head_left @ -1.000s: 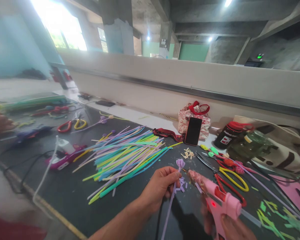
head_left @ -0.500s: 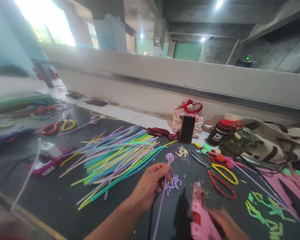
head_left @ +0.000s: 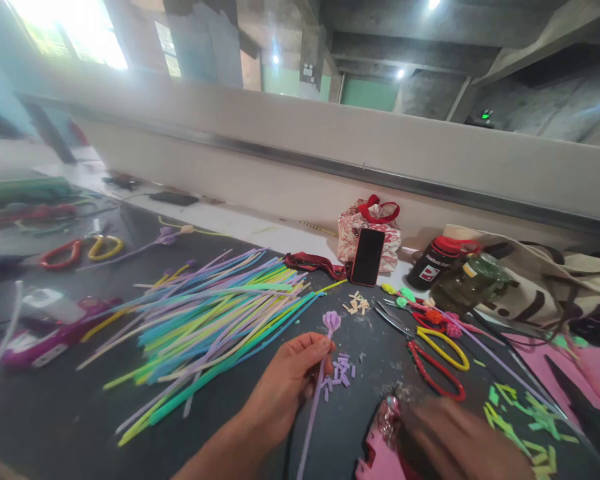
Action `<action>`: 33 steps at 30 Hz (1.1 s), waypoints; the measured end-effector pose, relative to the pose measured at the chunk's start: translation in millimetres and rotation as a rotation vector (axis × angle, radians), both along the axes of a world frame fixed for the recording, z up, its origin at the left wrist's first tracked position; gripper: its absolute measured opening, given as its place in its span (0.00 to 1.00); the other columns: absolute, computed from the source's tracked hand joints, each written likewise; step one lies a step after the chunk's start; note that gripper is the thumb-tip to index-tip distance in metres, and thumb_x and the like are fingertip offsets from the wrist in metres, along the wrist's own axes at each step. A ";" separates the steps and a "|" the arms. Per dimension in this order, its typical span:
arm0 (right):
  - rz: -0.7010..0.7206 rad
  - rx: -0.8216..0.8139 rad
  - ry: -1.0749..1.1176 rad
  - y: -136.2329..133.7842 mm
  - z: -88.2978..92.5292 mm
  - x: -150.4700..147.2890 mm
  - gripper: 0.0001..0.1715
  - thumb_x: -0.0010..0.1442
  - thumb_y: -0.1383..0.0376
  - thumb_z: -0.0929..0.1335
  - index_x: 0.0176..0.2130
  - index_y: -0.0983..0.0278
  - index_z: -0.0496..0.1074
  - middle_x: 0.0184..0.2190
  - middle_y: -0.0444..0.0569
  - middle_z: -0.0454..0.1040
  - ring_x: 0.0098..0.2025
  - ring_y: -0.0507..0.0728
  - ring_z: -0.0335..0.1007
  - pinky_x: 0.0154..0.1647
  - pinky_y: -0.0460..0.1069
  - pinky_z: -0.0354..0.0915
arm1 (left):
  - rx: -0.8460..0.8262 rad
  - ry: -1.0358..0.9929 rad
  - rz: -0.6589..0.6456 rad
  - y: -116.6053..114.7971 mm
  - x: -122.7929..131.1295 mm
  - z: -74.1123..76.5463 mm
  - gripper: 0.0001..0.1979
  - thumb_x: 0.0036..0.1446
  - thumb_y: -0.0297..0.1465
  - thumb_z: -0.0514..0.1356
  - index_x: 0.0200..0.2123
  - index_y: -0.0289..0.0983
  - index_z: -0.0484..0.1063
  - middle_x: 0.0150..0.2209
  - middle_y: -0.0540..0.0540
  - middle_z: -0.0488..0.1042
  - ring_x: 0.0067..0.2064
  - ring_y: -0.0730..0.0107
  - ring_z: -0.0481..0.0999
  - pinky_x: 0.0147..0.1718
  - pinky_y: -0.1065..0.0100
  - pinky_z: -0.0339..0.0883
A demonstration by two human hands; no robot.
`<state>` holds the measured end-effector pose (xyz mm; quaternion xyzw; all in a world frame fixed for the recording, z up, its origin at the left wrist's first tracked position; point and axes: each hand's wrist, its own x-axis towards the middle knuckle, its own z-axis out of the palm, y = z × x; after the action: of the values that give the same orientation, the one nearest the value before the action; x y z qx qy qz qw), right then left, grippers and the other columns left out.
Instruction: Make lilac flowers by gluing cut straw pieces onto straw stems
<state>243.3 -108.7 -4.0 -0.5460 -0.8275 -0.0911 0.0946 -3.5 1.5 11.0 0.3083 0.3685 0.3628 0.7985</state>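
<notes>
In my left hand [head_left: 293, 373] the fingers are pinched on the stem of a purple pipe cleaner flower [head_left: 331, 321], its small petalled head upright above the fingertips. Its long stem runs down toward me. Beside that hand lies a pile of short purple pipe cleaner pieces [head_left: 341, 371]. My right hand [head_left: 463, 437] is smeared by motion at the lower right, just right of a pink hot glue gun [head_left: 386, 440]. Whether its fingers grip the gun cannot be made out. The gun's lower part is cut off by the frame edge.
A heap of colourful pipe cleaners [head_left: 220, 320] spreads left. Scissors [head_left: 433, 347] with red and yellow handles lie right, near green cut pieces [head_left: 530, 417]. Behind stand a phone [head_left: 368, 257], a black bottle [head_left: 433, 263] and a green jug [head_left: 473, 283]. A purple glue gun [head_left: 55, 333] lies far left.
The pink glue gun has shifted down and left and tilted. My right hand has come up beside it. My left hand still holds the flower; the view has turned slightly right.
</notes>
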 end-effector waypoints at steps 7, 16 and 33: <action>-0.204 -0.168 -0.126 139.3 37.1 -11.6 0.19 0.62 0.70 0.56 0.42 0.62 0.72 0.37 0.51 0.74 0.41 0.56 0.70 0.39 0.47 0.62 | -0.038 0.009 0.045 4.1 -0.2 2.6 0.12 0.44 0.37 0.63 0.27 0.34 0.69 0.19 0.53 0.66 0.18 0.83 0.58 0.16 0.79 0.46; -0.164 -0.235 -0.180 189.2 13.0 -25.8 0.15 0.59 0.72 0.60 0.41 0.64 0.73 0.35 0.52 0.74 0.40 0.58 0.69 0.40 0.50 0.58 | -0.074 0.059 0.062 3.2 1.0 7.0 0.11 0.46 0.37 0.62 0.26 0.34 0.68 0.18 0.53 0.65 0.17 0.84 0.55 0.15 0.79 0.42; -0.178 -0.294 0.122 189.9 4.2 -29.5 0.10 0.58 0.62 0.64 0.33 0.64 0.73 0.34 0.48 0.74 0.37 0.54 0.69 0.37 0.48 0.60 | -0.084 0.067 0.036 3.3 2.4 6.0 0.11 0.47 0.36 0.62 0.26 0.34 0.67 0.18 0.53 0.65 0.18 0.84 0.55 0.16 0.79 0.43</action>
<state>213.8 81.2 0.2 -0.6293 -0.7732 0.0560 0.0553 -1.1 4.8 17.0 0.2800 0.4156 0.3509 0.7911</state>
